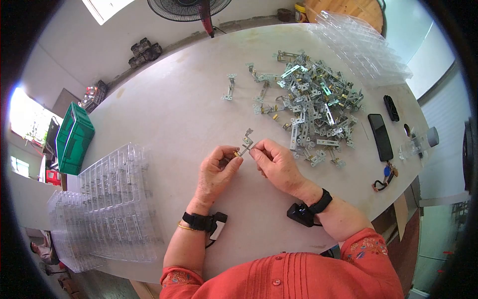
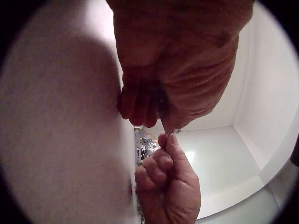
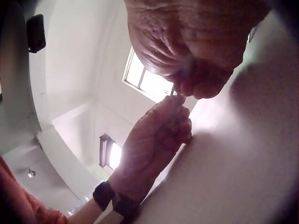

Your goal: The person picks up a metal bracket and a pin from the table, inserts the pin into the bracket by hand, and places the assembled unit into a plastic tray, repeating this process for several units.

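Observation:
Above the table in front of the body, the left hand pinches a small metal bracket between thumb and fingers. A brass-coloured bit shows at those fingertips. The right hand pinches the same piece from the other side, thumb against curled forefinger. The bracket's flat, holed end sticks up beyond both hands. In the left wrist view, the fingertips of the right hand meet the left hand's; the piece between them is mostly hidden. Beyond the hands lies a heap of similar metal brackets, some with brass parts.
A single bracket lies left of the heap. Clear plastic trays filled with parts are stacked at the left edge, beside a green crate. More clear trays stand at the far right. A phone and keys lie at right.

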Demonstrator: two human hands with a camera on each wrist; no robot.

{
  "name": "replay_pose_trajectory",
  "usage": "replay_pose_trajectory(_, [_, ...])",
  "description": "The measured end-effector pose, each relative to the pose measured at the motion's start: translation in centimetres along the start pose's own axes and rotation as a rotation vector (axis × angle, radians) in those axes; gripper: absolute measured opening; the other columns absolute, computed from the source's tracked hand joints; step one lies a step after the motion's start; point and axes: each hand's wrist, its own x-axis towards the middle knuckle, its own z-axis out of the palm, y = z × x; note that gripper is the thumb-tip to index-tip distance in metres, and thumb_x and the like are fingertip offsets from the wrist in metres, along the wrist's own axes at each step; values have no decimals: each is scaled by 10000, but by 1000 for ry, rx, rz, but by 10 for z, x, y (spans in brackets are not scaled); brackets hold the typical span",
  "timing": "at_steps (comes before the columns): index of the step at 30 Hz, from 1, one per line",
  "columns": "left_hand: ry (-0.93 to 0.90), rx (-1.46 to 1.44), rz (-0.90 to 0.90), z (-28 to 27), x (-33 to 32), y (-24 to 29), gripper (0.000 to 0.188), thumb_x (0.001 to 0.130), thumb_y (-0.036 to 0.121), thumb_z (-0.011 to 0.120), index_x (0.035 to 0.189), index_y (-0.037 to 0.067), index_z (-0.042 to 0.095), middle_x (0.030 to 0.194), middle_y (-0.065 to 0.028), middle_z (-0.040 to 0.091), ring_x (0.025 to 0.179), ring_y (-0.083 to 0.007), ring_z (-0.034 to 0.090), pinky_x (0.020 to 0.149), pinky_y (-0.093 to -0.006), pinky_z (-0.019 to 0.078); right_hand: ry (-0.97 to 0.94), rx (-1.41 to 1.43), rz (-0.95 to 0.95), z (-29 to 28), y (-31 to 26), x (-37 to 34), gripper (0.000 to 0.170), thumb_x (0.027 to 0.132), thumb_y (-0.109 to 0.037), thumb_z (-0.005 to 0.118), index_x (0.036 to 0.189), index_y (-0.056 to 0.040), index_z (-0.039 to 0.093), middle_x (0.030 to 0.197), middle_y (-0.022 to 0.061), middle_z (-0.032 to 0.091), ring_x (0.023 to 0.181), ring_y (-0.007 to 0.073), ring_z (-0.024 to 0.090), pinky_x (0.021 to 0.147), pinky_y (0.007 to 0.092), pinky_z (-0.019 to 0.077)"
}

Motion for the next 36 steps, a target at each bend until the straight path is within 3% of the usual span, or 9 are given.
replay_pose_trajectory(4, [-25,112,0,2,-2,11,229,932,112,669,1141,27,631,905,12,640,786,-55,592,692,-215,513,-33,-65,4,-1,1,0,139,972,-165,603,927,-33,615,658,6,580,585,63,493,540,256,424])
replay_pose_trajectory(6, [9,61,-15,3,-2,11,211,934,120,664,1122,27,638,886,4,651,774,-66,603,680,-221,516,-147,-79,-84,-1,2,0,124,999,-178,578,954,-65,602,671,-49,533,587,24,487,508,200,395])
replay_pose_trajectory(13, [136,-197,-75,1,0,14,174,937,116,655,1073,8,650,883,-19,669,767,-90,621,673,-235,527,-80,22,51,-7,-4,1,147,985,-176,583,942,-38,609,673,-27,559,609,63,487,547,239,409])
replay_pose_trajectory(16, [93,-148,-62,-3,0,12,176,935,110,655,1075,4,655,902,-20,661,785,-84,612,674,-233,529,-49,205,36,-8,3,7,138,1003,-194,577,1000,-62,616,790,-6,619,674,65,553,580,227,459])
replay_pose_trajectory(18, [-28,-9,-12,-5,-1,10,204,932,113,667,1106,8,658,917,-13,649,807,-74,594,702,-227,515,78,351,-209,-6,8,14,140,1013,-209,573,1058,-85,618,949,13,658,784,75,610,626,230,517])
replay_pose_trajectory(22, [-84,-54,-4,-5,-1,15,218,919,123,688,1117,32,677,941,17,613,822,-56,555,738,-218,467,-14,484,-198,-11,6,12,150,1012,-204,573,1082,-80,621,1111,41,647,876,89,626,684,247,551])
replay_pose_trajectory(31, [-96,-54,144,-10,5,7,292,919,89,679,1209,50,664,1291,-37,563,1019,-94,570,841,-240,484,-153,367,-369,-9,2,5,100,997,-108,583,1073,-48,607,1191,81,617,862,91,597,734,234,529])
replay_pose_trajectory(34, [-75,-128,143,-6,5,8,439,923,80,679,1342,28,554,1392,-81,510,1137,-141,568,940,-273,490,-132,287,-425,-7,2,2,87,991,-56,572,1070,-35,600,1190,91,616,861,99,603,755,239,532])
replay_pose_trajectory(36, [1,-308,119,-2,6,6,537,943,68,647,1424,-13,424,1428,-146,461,1234,-226,546,1012,-357,488,-120,234,-503,-4,-1,1,96,979,-24,576,1071,-27,602,1195,105,620,892,113,619,787,250,538])
